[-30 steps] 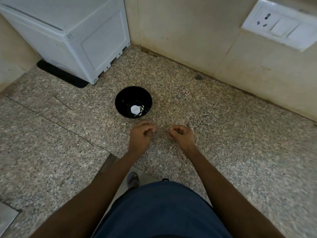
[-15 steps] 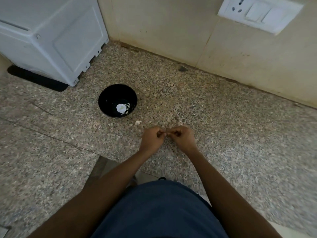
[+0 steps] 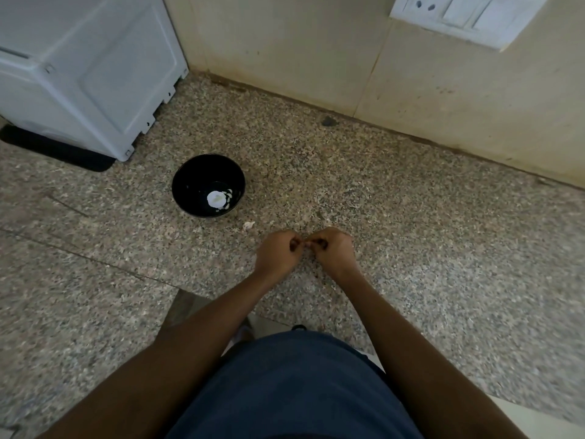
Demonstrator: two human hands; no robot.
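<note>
Pinching together now: your left hand (image 3: 278, 253) and right hand (image 3: 332, 250) both nip one tiny piece (image 3: 305, 245), too small to name, above the granite counter (image 3: 411, 232), near-right of the black bowl (image 3: 190, 175).

A home kitchen: a speckled granite desk (image 3: 411, 217) meets a tiled wall (image 3: 285, 52), with a white appliance (image 3: 88, 68) at ten o'clock and a switch plate (image 3: 465, 17) at one o'clock.

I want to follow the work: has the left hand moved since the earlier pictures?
Yes. Measured against the black bowl, the left hand has gone rightward, from just in front of the bowl to meet the right hand.
</note>
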